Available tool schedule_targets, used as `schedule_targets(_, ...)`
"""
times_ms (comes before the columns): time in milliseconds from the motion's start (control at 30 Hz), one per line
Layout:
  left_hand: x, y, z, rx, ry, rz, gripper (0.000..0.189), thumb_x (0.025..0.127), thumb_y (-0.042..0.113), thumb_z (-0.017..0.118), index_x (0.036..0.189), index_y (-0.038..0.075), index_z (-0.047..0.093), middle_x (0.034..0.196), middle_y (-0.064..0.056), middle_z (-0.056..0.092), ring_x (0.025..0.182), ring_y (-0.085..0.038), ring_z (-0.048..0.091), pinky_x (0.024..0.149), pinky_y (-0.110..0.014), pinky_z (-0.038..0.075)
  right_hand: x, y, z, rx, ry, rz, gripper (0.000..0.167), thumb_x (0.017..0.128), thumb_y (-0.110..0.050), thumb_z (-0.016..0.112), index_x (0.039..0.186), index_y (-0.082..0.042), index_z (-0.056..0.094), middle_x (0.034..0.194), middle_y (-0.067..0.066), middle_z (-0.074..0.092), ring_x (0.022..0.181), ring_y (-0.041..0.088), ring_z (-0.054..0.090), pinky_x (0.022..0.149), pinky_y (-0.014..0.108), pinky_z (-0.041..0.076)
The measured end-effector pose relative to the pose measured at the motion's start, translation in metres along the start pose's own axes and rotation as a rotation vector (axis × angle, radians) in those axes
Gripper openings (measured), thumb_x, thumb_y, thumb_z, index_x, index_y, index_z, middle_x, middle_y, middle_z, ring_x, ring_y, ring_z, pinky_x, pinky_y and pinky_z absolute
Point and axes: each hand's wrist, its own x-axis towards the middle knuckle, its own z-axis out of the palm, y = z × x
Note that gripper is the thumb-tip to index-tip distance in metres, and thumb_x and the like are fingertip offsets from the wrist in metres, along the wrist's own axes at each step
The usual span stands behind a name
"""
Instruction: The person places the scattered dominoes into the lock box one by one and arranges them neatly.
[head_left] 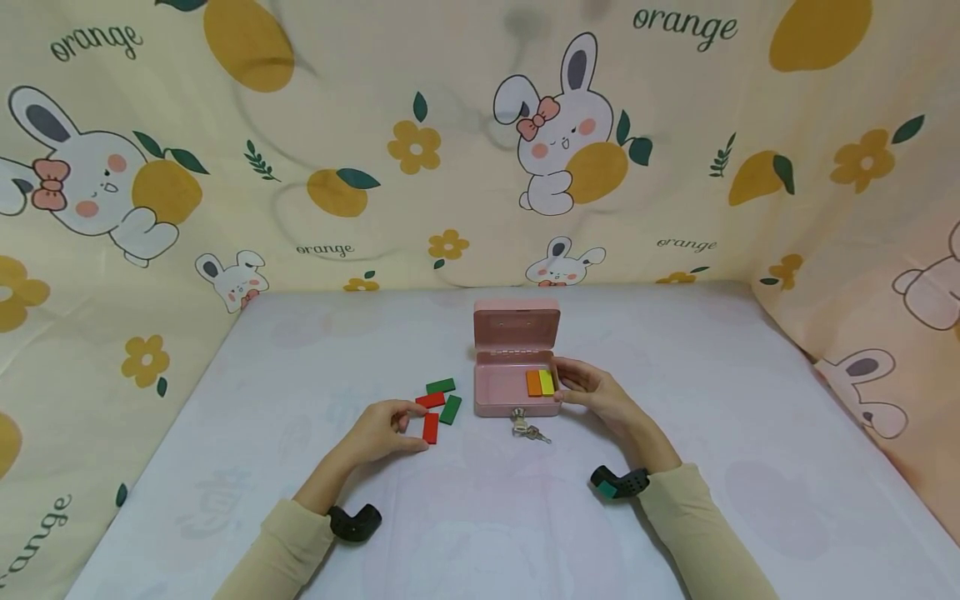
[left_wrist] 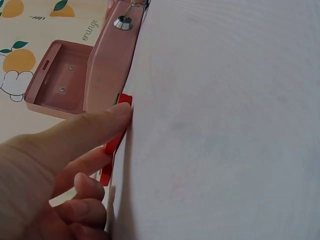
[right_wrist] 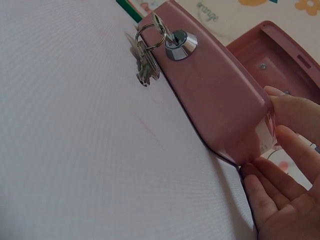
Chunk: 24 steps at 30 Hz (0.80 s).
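On the table, my left hand [head_left: 382, 432] pinches a red block [head_left: 430, 428] by its two ends, thumb at the near end and a finger at the far one. Just beyond it lie another red block [head_left: 431, 400] and two green blocks, one at the back [head_left: 440, 386] and one to the right [head_left: 451, 410]. A pink cash box [head_left: 498, 410] stands with its lid [head_left: 516, 327] raised. Inside, at the right, an orange block [head_left: 533, 383] and a yellow block [head_left: 547, 383] lie side by side. My right hand [head_left: 603, 398] holds the box's right side, thumb at the rim, fingers against the outer wall.
A key sits in the lock [right_wrist: 181, 46] on the box's front, with a ring and more keys [head_left: 536, 433] hanging down to the white tabletop [head_left: 480, 517]. Behind the table hangs a patterned cloth [head_left: 450, 100], which also runs along both sides.
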Motion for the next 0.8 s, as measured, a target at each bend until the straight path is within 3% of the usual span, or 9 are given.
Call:
schedule_targets(333,0.0014,-0.0003,-0.0002,-0.004,0.011,0.014,0.043,0.075,0.019,0.082,0.113,0.006,0.068,0.071,-0.003,0.046,0.067,-0.01,0.041,0.064,-0.022,0.034,-0.0003,0.0007,0.0004,0.026,-0.004,-0.008,0.069,0.088,-0.014,0.068,0.147,-0.002,0.035,0.153,0.022,0.034,0.145,0.038,0.031,0.101,0.009,0.039)
schedule_targets(800,0.0039,0.006,-0.0043,-0.029,0.019,-0.013,0.047,0.075,0.019,0.082,0.117,0.006,0.066,0.073,-0.001,0.046,0.069,-0.012,0.042,0.064,-0.022,0.034,-0.0006,-0.0004,-0.0008,-0.019,-0.003,-0.023,0.067,0.089,-0.013,0.067,0.147,0.0,0.034,0.153,0.024,0.034,0.144,0.04,0.032,0.108,0.02,0.038)
